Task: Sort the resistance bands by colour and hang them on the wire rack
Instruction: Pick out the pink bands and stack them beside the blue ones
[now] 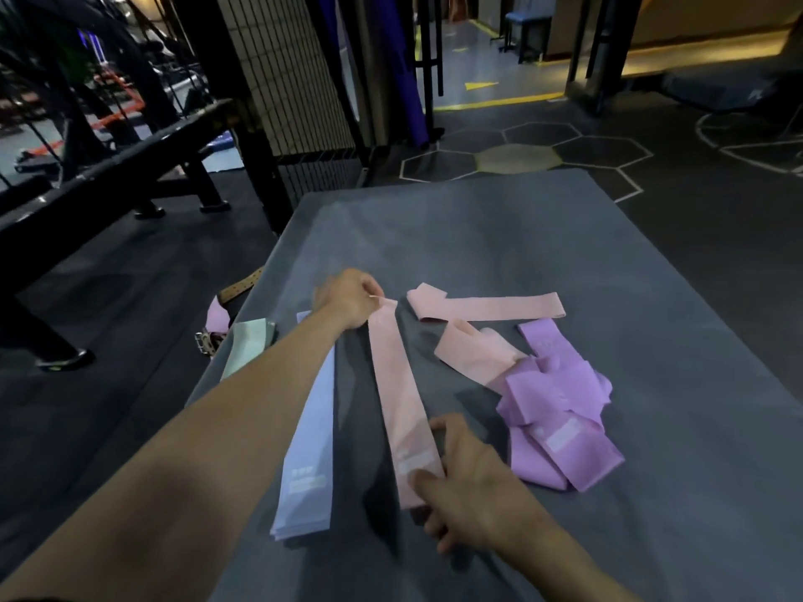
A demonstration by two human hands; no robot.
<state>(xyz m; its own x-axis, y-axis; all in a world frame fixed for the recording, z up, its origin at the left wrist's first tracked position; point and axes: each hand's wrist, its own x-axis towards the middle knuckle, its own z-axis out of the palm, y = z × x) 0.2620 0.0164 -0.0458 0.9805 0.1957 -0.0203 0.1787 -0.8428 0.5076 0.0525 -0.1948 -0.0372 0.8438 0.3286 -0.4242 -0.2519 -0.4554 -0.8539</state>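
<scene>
While your right hand [467, 480] pinches the near end of the pink band [402, 397] on the grey worktop [652, 297], your left hand [350, 302] grips its far end; you're sorting, so lay it with the other pink bands [486, 307] next.

grey mat [543, 236], perhaps padded; bands [560, 421]

Bare mat [499, 236] lies open from 11 to 1 o'clock. Purple bands [560, 427] crowd 3 o'clock; pink bands [486, 307] block centre. Wire rack [295, 80] stands at 11, beyond the mat.
</scene>
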